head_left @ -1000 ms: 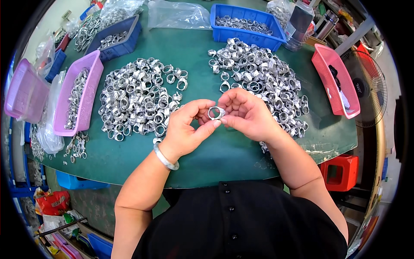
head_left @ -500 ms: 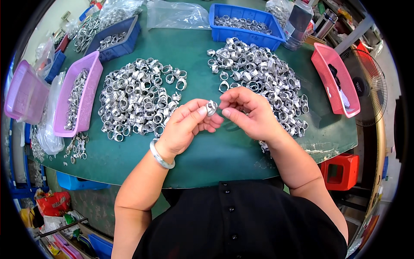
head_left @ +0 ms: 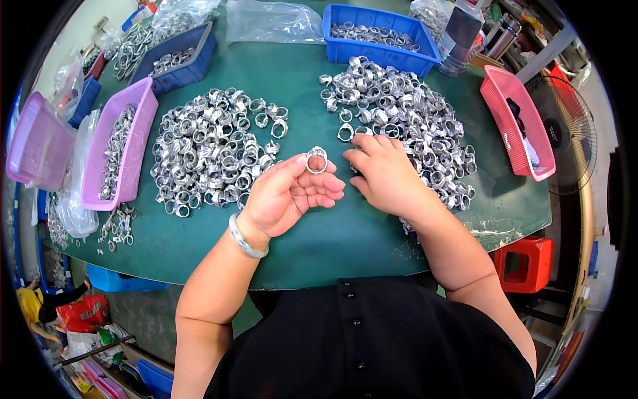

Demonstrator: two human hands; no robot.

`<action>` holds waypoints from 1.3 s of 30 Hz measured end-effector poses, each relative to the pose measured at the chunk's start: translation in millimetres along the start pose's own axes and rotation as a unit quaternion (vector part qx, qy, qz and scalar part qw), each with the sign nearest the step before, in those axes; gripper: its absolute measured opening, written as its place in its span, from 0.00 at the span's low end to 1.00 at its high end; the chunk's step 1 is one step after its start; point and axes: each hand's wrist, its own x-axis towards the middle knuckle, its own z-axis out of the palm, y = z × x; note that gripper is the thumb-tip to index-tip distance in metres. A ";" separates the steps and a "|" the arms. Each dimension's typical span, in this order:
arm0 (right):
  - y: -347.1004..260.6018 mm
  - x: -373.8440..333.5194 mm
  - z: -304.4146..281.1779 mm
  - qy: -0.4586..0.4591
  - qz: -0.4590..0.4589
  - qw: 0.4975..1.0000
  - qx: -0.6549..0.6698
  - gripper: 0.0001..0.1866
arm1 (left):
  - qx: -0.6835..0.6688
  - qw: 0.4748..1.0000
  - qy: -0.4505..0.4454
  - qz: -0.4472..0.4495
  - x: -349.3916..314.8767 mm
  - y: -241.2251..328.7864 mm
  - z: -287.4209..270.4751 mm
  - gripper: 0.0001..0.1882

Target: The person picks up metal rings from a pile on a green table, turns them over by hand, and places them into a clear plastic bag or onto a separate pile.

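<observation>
Between the thumb and forefinger of my left hand [head_left: 284,194] a silver-grey metal ring [head_left: 316,150] stands upright, its round opening facing me. The other fingers of that hand are loosely curled below it, palm up. My right hand [head_left: 387,174] is palm down at the near left edge of the right pile of metal rings [head_left: 405,100], thumb and fingers apart and nothing seen in them. Its fingertips are next to a few rings at the pile's edge. Another pile of rings [head_left: 209,149] lies left of my left hand, with several loose ones on its right side.
On the green table [head_left: 312,249] stand a purple basket [head_left: 145,126] of metal pieces, two blue bins [head_left: 382,58] of rings at the back, and a pink basket [head_left: 488,100] at right. A clear plastic bag [head_left: 272,23] lies at the back. A fan [head_left: 561,133] is beyond the right edge.
My right hand has turned palm down and moved slightly right to the pile's edge. The ring in my left hand has turned to show its opening. A person in yellow appears at lower left.
</observation>
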 end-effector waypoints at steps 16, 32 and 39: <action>15.7 6.0 1.5 -0.009 0.012 0.978 0.208 0.04 | 0.817 0.465 0.283 0.193 -8.1 32.5 -14.6 0.11; 3.8 7.6 -16.6 0.005 0.114 0.601 0.791 0.05 | 0.494 0.833 0.141 0.207 -9.0 -18.3 55.0 0.18; -2.1 -2.1 -33.5 0.014 0.085 0.624 0.776 0.04 | 0.352 0.872 0.170 0.295 -6.0 -27.6 79.5 0.12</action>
